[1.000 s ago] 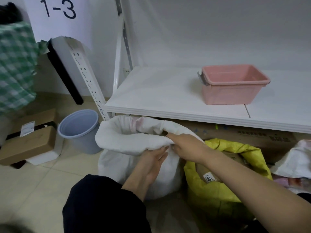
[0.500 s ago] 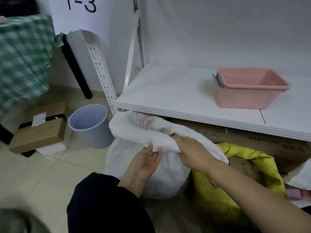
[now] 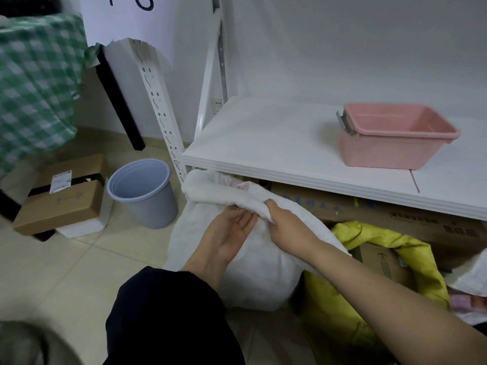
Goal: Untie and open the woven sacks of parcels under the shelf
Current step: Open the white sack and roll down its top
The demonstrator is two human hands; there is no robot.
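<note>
A white woven sack point(image 3: 253, 275) stands on the floor under the white shelf point(image 3: 268, 143), its mouth open with the rim rolled outward and something pink showing inside. My right hand point(image 3: 287, 227) pinches the rolled rim at the sack's near side. My left hand point(image 3: 232, 233) lies palm up just beside it, fingertips touching the underside of the same rim. To the right a yellow woven sack point(image 3: 329, 312) sits open with a cardboard box point(image 3: 382, 262) inside. A third white sack point(image 3: 471, 275) shows at the right edge.
A pink plastic tub point(image 3: 390, 143) rests on the shelf. A grey bin point(image 3: 145, 193) and a stack of cardboard boxes point(image 3: 60, 204) stand on the tiled floor to the left. A perforated shelf post point(image 3: 160, 109) leans beside the sack. Flat cartons point(image 3: 382, 217) lie under the shelf behind the sacks.
The rolled rim of the white sack has been folded further down. My left hand turned palm up under the rim. The view has shifted left and down.
</note>
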